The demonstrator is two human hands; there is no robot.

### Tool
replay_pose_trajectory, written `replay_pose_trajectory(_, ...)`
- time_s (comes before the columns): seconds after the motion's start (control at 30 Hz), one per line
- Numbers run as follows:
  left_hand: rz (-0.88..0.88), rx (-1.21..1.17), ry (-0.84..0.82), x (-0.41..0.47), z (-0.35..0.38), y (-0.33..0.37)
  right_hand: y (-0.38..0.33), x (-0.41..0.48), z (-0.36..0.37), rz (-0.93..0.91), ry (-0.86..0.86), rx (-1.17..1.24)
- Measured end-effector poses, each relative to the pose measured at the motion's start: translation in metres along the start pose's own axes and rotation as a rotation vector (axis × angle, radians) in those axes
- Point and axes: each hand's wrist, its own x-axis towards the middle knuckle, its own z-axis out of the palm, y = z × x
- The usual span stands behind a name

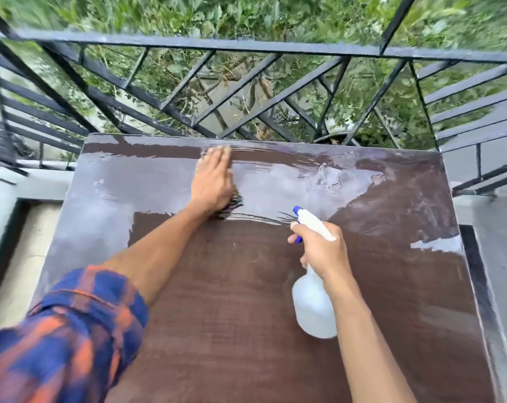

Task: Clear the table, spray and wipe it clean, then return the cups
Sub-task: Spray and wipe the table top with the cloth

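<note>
1. right hand [323, 250] grip: wrapped around the neck of a spray bottle [313, 303], index finger on the blue trigger; nozzle aims toward the far side of the worktop [246, 301].
2. bottle is translucent white, white head with a blue tip, held tilted above the worktop; can't tell if its base touches the surface.
3. left hand [214, 181] grip: flat, fingers extended and together, palm pressing down on a dark cloth [232, 206] near the far edge; only a bit of the cloth shows at the wrist side of the palm.
4. left sleeve [60, 338] is blue and orange plaid, rolled up the forearm.
5. worktop is dark brown; far half is wet with glossy streaks, near half looks dry.
6. black metal railing [246, 48] just beyond the worktop, green foliage behind it.
</note>
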Motion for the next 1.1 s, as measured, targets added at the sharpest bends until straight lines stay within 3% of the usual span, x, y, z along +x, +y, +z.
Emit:
replay_pose_trajectory(0.17, -0.217, 0.034, 0.128, -0.050, -0.017, -0.071, 0.003, -0.003, 0.002, -0.039, -0.042, 0.014)
replay_pose_trajectory(0.33, -0.297, 0.041, 0.167, -0.090, 0.005, -0.019, 0.005, -0.008, -0.001, 0.000, -0.024, 0.046)
replay_pose_trajectory(0.43, -0.171, 0.047, 0.154, -0.106, 0.026, 0.045, 0.009, -0.008, -0.008, 0.026, 0.026, 0.040)
replay_pose_trajectory(0.6, 0.159, -0.030, -0.009, -0.117, 0.064, 0.149, 0.016, -0.011, -0.025, 0.051, 0.160, 0.086)
replay_pose_trajectory(0.83, 0.365, -0.053, -0.117, -0.097, 0.056, 0.142, 0.020, -0.022, -0.025, 0.058, 0.224, 0.045)
replay_pose_trajectory(1.1, 0.024, -0.006, 0.005, -0.068, 0.028, 0.066, 0.012, -0.020, -0.023, 0.028, 0.109, 0.046)
